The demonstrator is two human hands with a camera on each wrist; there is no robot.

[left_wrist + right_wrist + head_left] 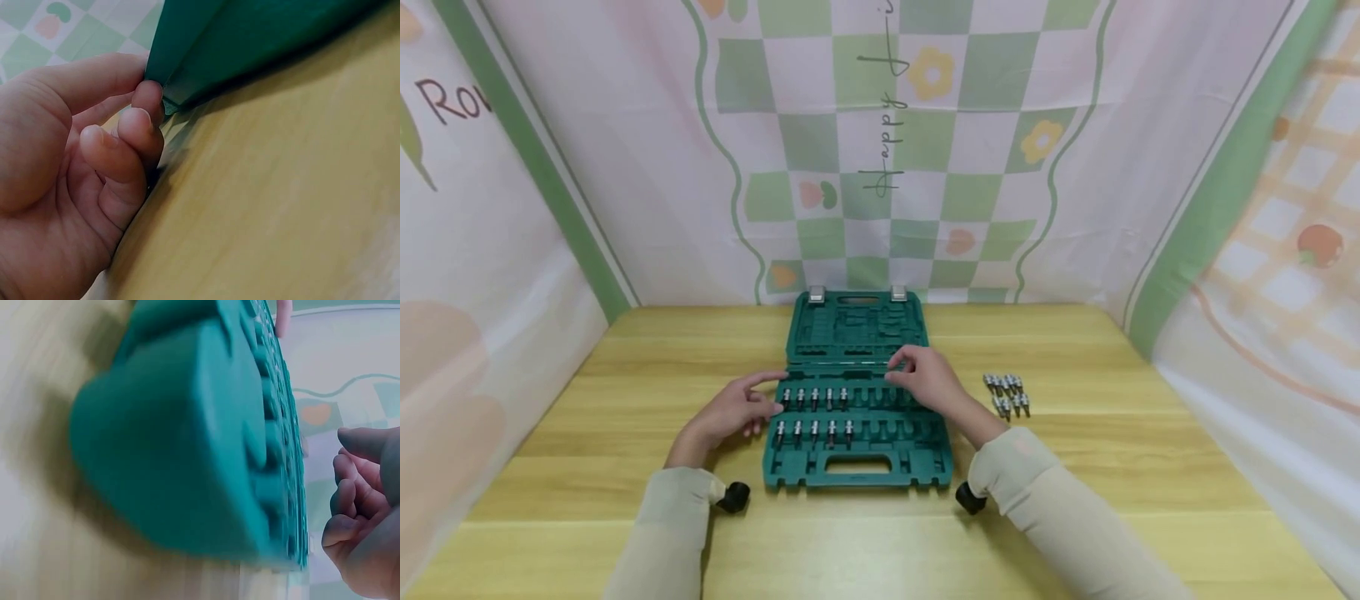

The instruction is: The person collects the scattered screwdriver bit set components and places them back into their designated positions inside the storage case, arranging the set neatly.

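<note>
A green plastic tool case (857, 480) lies unfolded on the table. Two rows of bit sockets (815, 431) stand in the slots of its left half. My left hand (730, 410) rests at the case's left edge, its index finger and thumb touching the rim and the other fingers loosely bent beside the wall. In the left wrist view, fingertips (150, 100) meet the green side. Over the right part of the upper row hovers my right hand (925, 379), fingers lightly bent. The right wrist view shows nothing between its thumb and fingers.
More bit sockets (1007, 395) lie in a loose group on the wooden table (1075, 483), right of the case. The case lid (857, 325) leans back near the printed curtain (865, 125). Curtains also hang at both sides.
</note>
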